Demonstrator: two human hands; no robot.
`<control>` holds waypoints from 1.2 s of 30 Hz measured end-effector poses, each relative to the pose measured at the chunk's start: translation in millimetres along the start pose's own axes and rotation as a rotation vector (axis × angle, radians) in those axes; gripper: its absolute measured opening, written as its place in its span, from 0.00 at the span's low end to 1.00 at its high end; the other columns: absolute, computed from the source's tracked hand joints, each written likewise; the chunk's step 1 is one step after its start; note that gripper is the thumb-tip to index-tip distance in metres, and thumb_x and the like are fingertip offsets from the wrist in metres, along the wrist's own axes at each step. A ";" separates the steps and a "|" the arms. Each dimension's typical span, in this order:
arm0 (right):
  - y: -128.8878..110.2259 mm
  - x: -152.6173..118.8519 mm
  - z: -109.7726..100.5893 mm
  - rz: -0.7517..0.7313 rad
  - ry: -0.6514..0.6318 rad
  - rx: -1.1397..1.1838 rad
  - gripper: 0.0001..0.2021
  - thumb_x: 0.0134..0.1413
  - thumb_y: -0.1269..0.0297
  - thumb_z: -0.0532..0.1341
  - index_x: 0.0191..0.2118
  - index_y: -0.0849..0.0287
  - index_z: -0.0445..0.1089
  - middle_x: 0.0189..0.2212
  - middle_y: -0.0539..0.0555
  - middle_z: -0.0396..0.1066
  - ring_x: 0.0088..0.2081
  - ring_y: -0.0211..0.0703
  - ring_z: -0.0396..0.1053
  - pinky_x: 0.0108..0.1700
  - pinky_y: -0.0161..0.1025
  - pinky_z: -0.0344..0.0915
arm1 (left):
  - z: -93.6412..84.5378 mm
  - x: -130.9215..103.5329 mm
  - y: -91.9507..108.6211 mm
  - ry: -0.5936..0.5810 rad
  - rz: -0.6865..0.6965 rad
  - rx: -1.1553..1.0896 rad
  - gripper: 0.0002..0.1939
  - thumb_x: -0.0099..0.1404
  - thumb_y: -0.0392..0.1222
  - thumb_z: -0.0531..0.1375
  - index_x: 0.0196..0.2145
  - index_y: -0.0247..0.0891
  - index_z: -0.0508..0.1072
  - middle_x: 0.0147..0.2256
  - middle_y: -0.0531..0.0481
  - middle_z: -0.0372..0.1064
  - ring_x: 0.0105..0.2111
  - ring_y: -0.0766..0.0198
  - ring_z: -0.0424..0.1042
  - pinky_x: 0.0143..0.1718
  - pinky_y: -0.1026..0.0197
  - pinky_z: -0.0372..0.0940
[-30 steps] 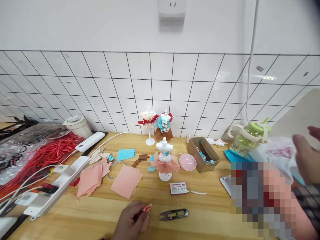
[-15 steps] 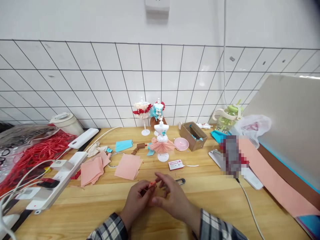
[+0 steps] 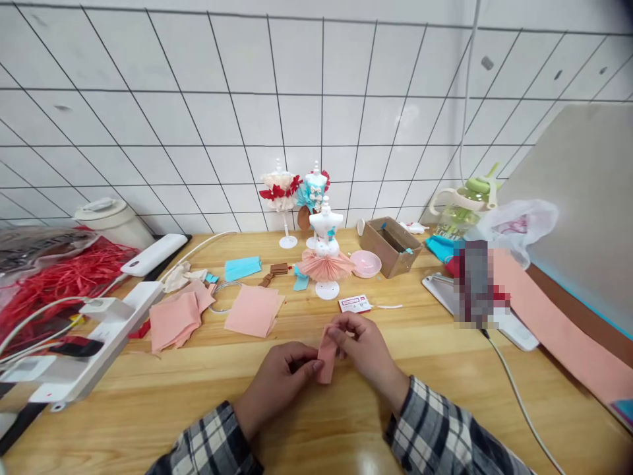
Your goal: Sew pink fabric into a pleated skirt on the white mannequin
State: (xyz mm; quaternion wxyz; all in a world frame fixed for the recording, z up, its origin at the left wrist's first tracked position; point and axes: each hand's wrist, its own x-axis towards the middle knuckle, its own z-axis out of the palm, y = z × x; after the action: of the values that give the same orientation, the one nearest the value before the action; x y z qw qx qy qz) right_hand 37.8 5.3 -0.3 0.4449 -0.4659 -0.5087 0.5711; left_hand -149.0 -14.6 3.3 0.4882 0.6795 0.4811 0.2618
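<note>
A narrow folded strip of pink crepe paper (image 3: 326, 365) is held up between my hands above the wooden table. My left hand (image 3: 281, 379) pinches its left edge between thumb and fingers. The thumb and fingers of my right hand (image 3: 364, 349) are closed on the upper end of the strip. Beyond the hands stands a small white dress form (image 3: 325, 224) with a pleated pink paper skirt (image 3: 327, 265). To the left of it lies a stack of pink paper squares (image 3: 253, 311), with more pink pieces (image 3: 174, 321) farther left.
At the back stand two decorated dress forms (image 3: 283, 198), (image 3: 313, 188). A pink bowl (image 3: 366, 264), a brown box (image 3: 401, 257) and a small red-and-white box (image 3: 355, 303) are near the middle. The power strip (image 3: 126, 330) runs along the left, a cable (image 3: 519, 396) along the right.
The view has tilted downward. My right hand has closed on the paper, and the strip now shows its long flat side between both hands.
</note>
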 end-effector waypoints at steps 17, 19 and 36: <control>-4.0 -9.7 7.3 0.195 -0.157 0.134 0.31 0.40 0.47 0.69 0.50 0.56 0.69 0.38 0.54 0.71 0.33 0.41 0.70 0.22 0.33 0.69 | 3.5 -4.0 5.3 0.242 -0.084 -0.259 0.18 0.55 0.55 0.65 0.27 0.35 0.79 0.24 0.52 0.72 0.26 0.63 0.67 0.28 0.65 0.61; -0.6 -10.7 10.4 0.240 -0.202 0.076 0.25 0.38 0.47 0.70 0.39 0.60 0.73 0.31 0.53 0.72 0.32 0.41 0.70 0.23 0.33 0.68 | 2.7 -4.0 2.6 0.279 -0.070 -0.272 0.17 0.55 0.53 0.65 0.29 0.35 0.80 0.28 0.50 0.75 0.29 0.61 0.69 0.32 0.63 0.63; 8.1 -1.6 6.3 0.158 -0.113 -0.011 0.16 0.40 0.53 0.70 0.26 0.59 0.69 0.22 0.47 0.68 0.22 0.34 0.65 0.26 0.35 0.67 | 0.5 11.4 -2.1 0.165 -0.089 -0.362 0.18 0.51 0.52 0.68 0.33 0.34 0.79 0.30 0.47 0.77 0.29 0.61 0.72 0.30 0.63 0.63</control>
State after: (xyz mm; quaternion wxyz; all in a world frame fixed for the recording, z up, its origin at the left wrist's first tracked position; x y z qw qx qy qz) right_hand 31.6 2.0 -7.9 0.3664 -0.4742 -0.4976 0.6271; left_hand -144.9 -4.4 -0.1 0.5723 0.5349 0.4941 0.3771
